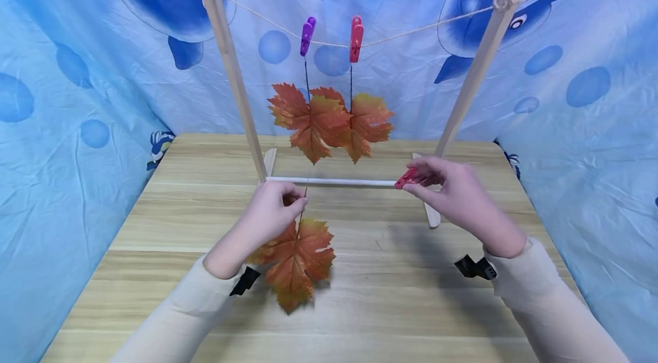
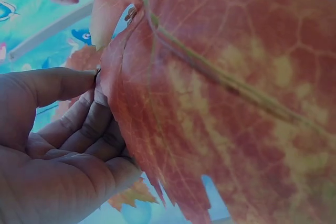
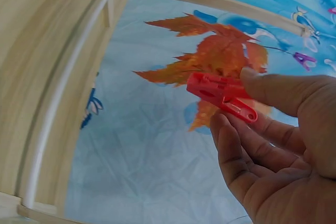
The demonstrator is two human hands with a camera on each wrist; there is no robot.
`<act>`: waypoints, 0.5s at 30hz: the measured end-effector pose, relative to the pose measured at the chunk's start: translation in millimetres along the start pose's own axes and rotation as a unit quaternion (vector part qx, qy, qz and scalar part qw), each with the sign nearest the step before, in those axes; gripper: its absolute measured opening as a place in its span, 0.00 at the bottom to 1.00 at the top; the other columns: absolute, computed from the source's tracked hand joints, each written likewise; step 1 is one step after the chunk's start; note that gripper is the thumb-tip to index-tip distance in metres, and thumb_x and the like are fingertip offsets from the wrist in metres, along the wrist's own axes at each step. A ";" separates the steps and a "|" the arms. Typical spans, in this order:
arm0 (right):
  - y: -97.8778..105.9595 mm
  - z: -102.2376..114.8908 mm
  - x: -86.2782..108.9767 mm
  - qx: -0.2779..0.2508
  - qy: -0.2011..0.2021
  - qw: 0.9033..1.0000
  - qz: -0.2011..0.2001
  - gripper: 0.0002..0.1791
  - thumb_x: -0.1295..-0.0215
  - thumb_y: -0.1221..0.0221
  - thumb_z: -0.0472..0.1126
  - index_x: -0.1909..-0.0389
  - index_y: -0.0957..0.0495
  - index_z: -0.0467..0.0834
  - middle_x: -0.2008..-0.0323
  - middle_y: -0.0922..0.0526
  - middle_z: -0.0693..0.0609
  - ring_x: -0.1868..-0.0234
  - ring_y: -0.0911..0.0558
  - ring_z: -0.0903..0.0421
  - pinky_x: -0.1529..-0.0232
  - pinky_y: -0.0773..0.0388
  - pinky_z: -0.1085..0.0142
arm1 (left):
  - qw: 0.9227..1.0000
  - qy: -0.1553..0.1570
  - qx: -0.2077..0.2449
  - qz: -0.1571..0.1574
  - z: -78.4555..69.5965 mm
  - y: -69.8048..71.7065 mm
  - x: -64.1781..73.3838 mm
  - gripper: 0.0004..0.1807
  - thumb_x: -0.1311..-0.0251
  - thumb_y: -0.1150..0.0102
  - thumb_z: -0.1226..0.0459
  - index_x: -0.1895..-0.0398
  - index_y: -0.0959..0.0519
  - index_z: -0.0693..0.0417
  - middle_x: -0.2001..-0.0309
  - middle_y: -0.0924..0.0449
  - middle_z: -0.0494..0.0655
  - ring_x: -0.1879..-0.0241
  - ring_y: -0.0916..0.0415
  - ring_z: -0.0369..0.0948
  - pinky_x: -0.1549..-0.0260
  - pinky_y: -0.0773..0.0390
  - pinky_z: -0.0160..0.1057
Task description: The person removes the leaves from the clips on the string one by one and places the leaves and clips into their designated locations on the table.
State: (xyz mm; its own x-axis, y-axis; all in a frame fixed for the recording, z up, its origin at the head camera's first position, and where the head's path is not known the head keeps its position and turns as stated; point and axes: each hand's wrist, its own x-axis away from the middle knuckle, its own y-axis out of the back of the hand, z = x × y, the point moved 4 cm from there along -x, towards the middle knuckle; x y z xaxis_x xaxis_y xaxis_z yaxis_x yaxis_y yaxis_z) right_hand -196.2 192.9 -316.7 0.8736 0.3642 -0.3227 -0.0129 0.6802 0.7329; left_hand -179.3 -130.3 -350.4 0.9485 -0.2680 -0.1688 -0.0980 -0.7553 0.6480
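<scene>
My left hand (image 1: 272,209) pinches the dark stem of an orange-red maple leaf (image 1: 300,263), which hangs below the fingers above the table. Up close in the left wrist view, that leaf (image 2: 226,93) covers much of the frame. At the right, my right hand (image 1: 452,192) holds a red clothespin (image 1: 404,178) between thumb and fingers, and the right wrist view shows the clothespin (image 3: 220,95) side-on. Two more maple leaves (image 1: 313,123) hang by their stems from a string, one under a purple clothespin (image 1: 307,36), the other under a red clothespin on the line (image 1: 356,39).
The string runs between two wooden posts, a left post (image 1: 228,66) and a right post (image 1: 478,72). A white rod (image 1: 334,182) joins them low down on the wooden table (image 1: 385,300). Blue cloth (image 1: 401,89) with cartoon prints surrounds the table at back and sides.
</scene>
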 end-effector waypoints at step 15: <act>-33.1 -30.8 4.5 -0.016 -0.031 0.999 0.042 0.20 0.38 0.29 0.33 0.45 0.17 0.38 0.59 0.14 0.50 0.61 0.14 0.55 0.59 0.17 0.55 | 0.999 0.044 -0.002 0.031 31.3 -6.6 0.1 0.05 0.36 0.36 0.73 0.68 0.13 0.62 0.75 0.18 0.43 0.74 0.23 0.40 0.71 0.21 0.42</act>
State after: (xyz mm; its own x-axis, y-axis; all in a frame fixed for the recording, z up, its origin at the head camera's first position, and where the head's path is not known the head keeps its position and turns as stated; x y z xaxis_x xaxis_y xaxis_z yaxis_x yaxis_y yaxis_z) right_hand -206.9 191.6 -360.8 0.8971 0.3814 -0.2231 -0.1012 0.6688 0.7365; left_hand -187.9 -144.1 -378.0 0.9632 -0.2614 -0.0627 -0.1570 -0.7364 0.6581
